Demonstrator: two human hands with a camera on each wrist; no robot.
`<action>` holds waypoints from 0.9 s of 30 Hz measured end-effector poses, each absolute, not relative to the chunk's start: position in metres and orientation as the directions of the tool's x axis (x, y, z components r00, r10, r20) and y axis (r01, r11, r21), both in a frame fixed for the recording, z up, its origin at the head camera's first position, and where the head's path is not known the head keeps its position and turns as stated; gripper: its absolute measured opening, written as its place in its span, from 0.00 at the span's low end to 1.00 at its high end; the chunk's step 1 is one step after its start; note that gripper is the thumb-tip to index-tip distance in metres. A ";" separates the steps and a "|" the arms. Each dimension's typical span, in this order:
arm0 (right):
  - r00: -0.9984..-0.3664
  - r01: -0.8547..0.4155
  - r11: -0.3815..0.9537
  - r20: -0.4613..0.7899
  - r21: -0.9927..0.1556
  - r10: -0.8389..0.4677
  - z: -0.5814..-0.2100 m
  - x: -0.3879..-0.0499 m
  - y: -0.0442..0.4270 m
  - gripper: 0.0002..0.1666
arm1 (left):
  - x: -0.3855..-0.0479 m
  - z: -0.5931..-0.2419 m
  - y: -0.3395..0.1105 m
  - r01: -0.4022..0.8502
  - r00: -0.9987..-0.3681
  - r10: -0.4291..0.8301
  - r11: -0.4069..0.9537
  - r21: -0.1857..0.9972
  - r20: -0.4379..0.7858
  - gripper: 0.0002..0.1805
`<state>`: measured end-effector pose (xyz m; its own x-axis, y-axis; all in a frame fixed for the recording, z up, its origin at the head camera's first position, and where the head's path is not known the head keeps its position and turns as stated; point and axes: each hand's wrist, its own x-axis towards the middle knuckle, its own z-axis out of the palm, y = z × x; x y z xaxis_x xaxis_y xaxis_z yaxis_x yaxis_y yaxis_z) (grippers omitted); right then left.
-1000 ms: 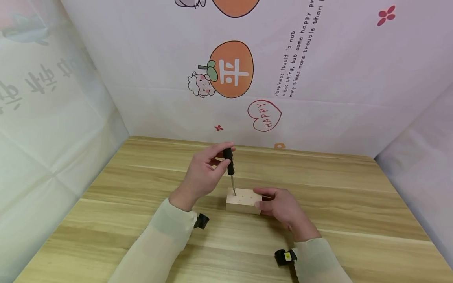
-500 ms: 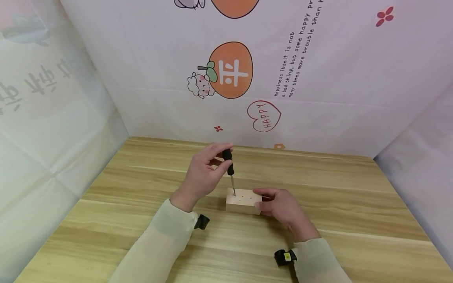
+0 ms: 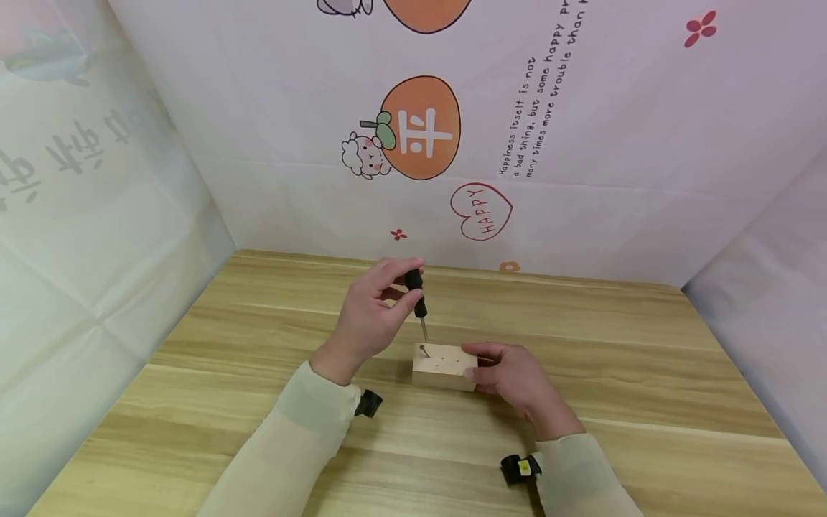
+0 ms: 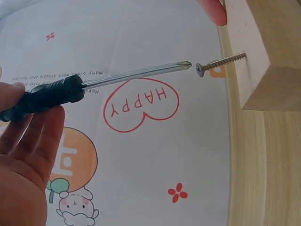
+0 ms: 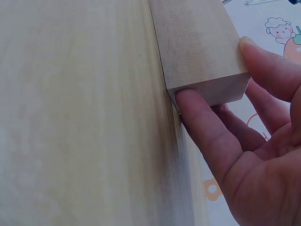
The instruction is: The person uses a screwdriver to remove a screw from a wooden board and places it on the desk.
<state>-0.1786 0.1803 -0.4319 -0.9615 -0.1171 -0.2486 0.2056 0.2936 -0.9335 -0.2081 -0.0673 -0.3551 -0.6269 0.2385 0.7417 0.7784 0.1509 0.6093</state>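
My left hand (image 3: 368,316) pinches the black handle of a screwdriver (image 3: 416,293) above the left end of a pale wooden block (image 3: 444,381). In the left wrist view the cross-shaped tip of the screwdriver (image 4: 136,75) stands a small gap away from the head of a screw (image 4: 221,63). That screw leans, its point sunk in the block and most of its thread showing. Several small holes dot the block's top face. At the block's right end my right hand (image 3: 513,377) grips it, thumb and fingers on its sides; the right wrist view shows fingers against the end face (image 5: 211,89).
The block rests on a wood-grain table (image 3: 226,345). Behind the table rises a white printed sheet (image 3: 291,179), with further pale sheets at left and right. A black wrist camera (image 3: 368,404) sits at the left cuff, another black camera (image 3: 517,470) at the right.
The screwdriver tip was on the screw in the earlier frames; now it is lifted slightly off, and the screw tilts to the left. My right hand and the block have stayed put.
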 end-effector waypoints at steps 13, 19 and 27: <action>-0.963 0.189 0.292 -0.235 -0.938 -0.133 -0.433 -0.179 0.181 0.24 | -0.216 -0.326 -0.086 0.416 -0.909 0.080 0.075 0.906 0.410 0.27; -0.961 0.192 0.280 -0.238 -0.941 -0.139 -0.434 -0.180 0.181 0.25 | -0.222 -0.310 -0.108 0.302 -0.942 0.146 -0.019 0.953 0.302 0.25; -0.963 0.188 0.276 -0.233 -0.942 -0.138 -0.433 -0.180 0.181 0.24 | -0.225 -0.319 -0.134 0.084 -0.954 0.293 0.060 0.995 0.063 0.24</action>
<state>-0.1798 0.1813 -0.4328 -0.9627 -0.1382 -0.2326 0.1881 0.2763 -0.9425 -0.2250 -0.1344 -0.3194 -0.9539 0.2933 0.0628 0.0838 0.0596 0.9947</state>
